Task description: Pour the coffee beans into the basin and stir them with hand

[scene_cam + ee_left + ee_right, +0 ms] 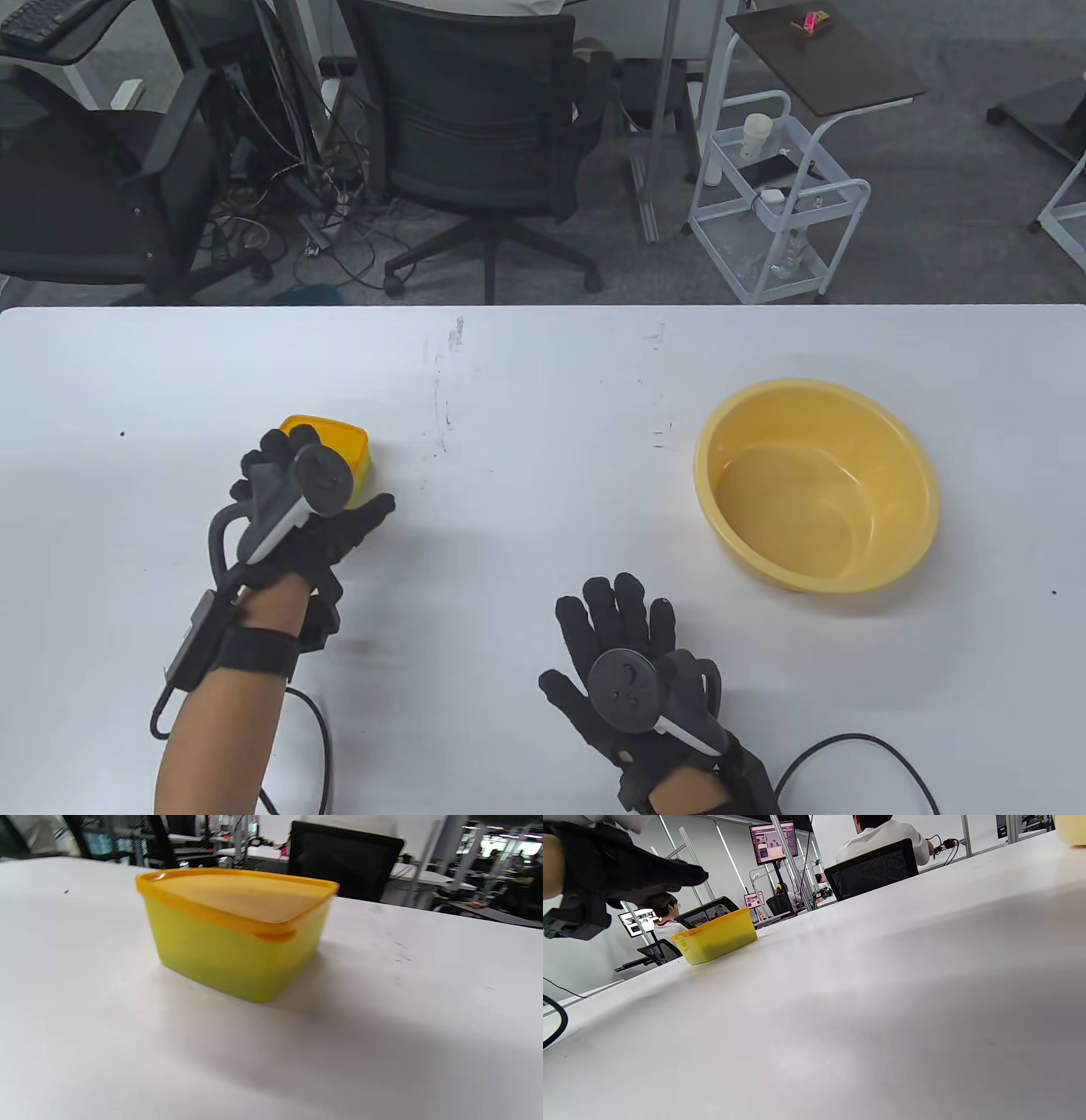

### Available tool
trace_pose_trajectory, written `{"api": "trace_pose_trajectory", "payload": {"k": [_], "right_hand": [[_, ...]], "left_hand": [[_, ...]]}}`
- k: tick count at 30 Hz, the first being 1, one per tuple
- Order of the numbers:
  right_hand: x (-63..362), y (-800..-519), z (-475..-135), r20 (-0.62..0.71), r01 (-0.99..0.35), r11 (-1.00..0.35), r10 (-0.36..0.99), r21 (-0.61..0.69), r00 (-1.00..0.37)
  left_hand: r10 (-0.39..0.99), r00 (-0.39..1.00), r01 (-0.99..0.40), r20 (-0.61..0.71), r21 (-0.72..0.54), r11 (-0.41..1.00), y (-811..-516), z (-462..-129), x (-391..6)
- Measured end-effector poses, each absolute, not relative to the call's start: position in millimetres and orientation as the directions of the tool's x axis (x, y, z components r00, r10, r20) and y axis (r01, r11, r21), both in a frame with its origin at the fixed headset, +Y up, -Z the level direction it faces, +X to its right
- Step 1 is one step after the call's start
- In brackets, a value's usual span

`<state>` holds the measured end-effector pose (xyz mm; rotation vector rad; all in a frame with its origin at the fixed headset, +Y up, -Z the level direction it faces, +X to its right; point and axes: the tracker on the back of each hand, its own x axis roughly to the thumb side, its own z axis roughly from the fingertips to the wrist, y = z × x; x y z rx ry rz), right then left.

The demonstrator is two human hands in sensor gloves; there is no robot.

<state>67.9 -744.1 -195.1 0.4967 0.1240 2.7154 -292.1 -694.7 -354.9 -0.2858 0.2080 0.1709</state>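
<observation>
A yellow box with an orange lid (pixel 349 441) (pixel 237 938) (pixel 717 935) stands closed on the white table (pixel 526 407), left of centre. Its contents do not show through the wall. My left hand (pixel 327 480) (pixel 628 870) hovers at the box's near side with the thumb stretched out to the right; no finger shows in the left wrist view and nothing is held. The round yellow basin (pixel 848 392) (pixel 1071 827) sits empty on the right. My right hand (pixel 594 632) lies flat on the table, fingers straight, near the front edge and left of the basin.
Glove cables (pixel 857 751) trail off the table's front edge. Beyond the far edge stand black office chairs (pixel 484 119), a white wire cart (pixel 776 204) and tangled floor cables. A seated person (pixel 882 836) shows far off in the right wrist view.
</observation>
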Motion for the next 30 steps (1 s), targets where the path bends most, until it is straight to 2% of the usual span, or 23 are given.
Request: {"api": "trace_pose_trajectory", "payload": {"k": [5,10,13,17,20,23,25,26,28,30], "right_hand": [[69.1,-743.7,-196.0,0.314,-0.348,-0.927,0.374,0.139,-0.873],[70.0,-744.5,-196.5,0.310,-0.348,-0.926,0.376,0.144,-0.873],[71.0,-745.2,-197.2,0.306,-0.348,-0.925,0.378,0.152,-0.874],[70.7,-745.4,-197.2,0.307,-0.345,-0.926,0.377,0.156,-0.874],[70.4,-745.4,-197.1,0.309,-0.342,-0.927,0.374,0.155,-0.874],[71.5,-745.7,-197.9,0.301,-0.345,-0.925,0.377,0.157,-0.876],[72.9,-746.3,-199.1,0.292,-0.349,-0.923,0.383,0.161,-0.877],[73.5,-746.9,-199.5,0.288,-0.353,-0.921,0.387,0.163,-0.876],[74.9,-747.4,-200.6,0.277,-0.359,-0.918,0.394,0.169,-0.876],[76.1,-747.7,-201.4,0.270,-0.366,-0.915,0.401,0.172,-0.875]], "left_hand": [[0.092,0.945,-0.199,-0.314,-0.328,0.923,-717.7,-378.4,-320.4],[0.087,0.927,-0.241,-0.365,-0.400,0.884,-734.2,-388.6,-329.1],[0.172,0.909,-0.327,-0.379,-0.393,0.860,-737.7,-392.5,-331.6],[0.086,0.931,-0.270,-0.356,-0.507,0.819,-737.4,-399.3,-325.2],[0.024,0.943,-0.212,-0.331,-0.548,0.809,-741.0,-402.9,-320.2],[0.100,0.939,-0.265,-0.330,-0.504,0.822,-744.5,-402.8,-322.6],[0.148,0.934,-0.268,-0.324,-0.366,0.891,-744.4,-397.0,-322.8],[0.172,0.942,-0.264,-0.288,-0.318,0.911,-744.7,-394.8,-322.8],[0.160,0.959,-0.231,-0.235,-0.317,0.920,-742.6,-387.8,-316.6],[0.145,0.983,-0.171,-0.109,-0.295,0.940,-732.4,-378.5,-303.0]]}}
